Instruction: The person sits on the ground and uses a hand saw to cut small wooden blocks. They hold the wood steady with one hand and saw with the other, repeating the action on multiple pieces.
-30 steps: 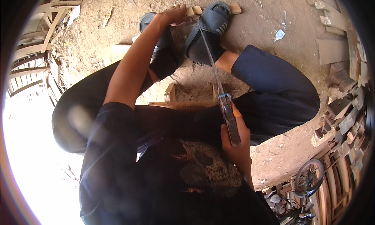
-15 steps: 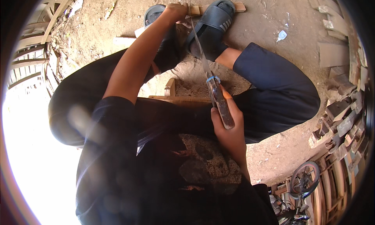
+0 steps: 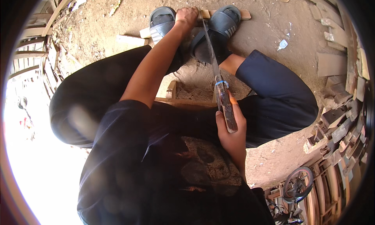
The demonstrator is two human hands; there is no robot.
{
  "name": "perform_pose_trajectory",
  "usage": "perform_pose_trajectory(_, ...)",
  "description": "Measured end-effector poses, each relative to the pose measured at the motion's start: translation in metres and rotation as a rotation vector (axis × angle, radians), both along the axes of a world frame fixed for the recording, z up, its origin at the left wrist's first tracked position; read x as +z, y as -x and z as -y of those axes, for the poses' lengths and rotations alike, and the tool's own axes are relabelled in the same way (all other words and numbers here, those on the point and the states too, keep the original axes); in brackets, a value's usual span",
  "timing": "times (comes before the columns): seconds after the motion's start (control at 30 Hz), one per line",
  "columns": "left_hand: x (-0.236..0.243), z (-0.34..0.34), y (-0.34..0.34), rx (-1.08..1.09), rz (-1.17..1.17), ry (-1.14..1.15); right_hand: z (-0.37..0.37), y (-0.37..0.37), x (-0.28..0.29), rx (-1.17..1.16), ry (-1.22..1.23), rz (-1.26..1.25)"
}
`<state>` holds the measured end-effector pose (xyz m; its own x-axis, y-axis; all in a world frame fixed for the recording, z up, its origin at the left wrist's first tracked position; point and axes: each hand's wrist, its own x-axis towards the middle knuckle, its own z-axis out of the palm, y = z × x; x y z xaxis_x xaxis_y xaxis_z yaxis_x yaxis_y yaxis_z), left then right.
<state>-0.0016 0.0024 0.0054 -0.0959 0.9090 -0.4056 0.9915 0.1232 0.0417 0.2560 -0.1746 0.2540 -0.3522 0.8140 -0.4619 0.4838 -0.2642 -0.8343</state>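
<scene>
My right hand [image 3: 233,134] is closed around the worn wooden handle of a handsaw [image 3: 212,55]. Its long, narrow blade points away from me, and the far end lies across a wooden strip [image 3: 245,15] just right of my left hand [image 3: 187,16]. The fingers of that hand are wrapped over the strip, pressing it between my two feet. A dark sandal [image 3: 223,22] on my right foot rests on the strip, and the other sandal [image 3: 161,22] is beside my left hand. Whether the blade has cut into the wood is too small to tell.
A low wooden frame [image 3: 183,102] lies between my legs. A short wood block [image 3: 132,40] is on the dirt at the left, and a pale plastic scrap [image 3: 283,44] at the right. Stacked wood offcuts [image 3: 339,119] line the right side, with a bicycle wheel [image 3: 297,184] below.
The saw has slid forward, its far end now reaching past the strip. My left hand stays on the wood. The whole view has shifted a little.
</scene>
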Motion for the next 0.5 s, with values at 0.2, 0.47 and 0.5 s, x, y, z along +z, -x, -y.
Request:
perform_pose_trajectory(0.2, 0.016, 0.001, 0.005, -0.034, 0.033, 0.026, 0.024, -0.016, 0.033, 0.028, 0.073, 0.079)
perform_pose_trajectory(0.47, 0.011, -0.004, 0.003, -0.048, -0.030, 0.026, 0.016, -0.019, 0.019, 0.047, -0.019, 0.037)
perform_pose_trajectory(0.5, 0.012, -0.001, -0.002, -0.048, -0.004, 0.037, 0.021, -0.022, 0.021, 0.082, -0.104, 0.082)
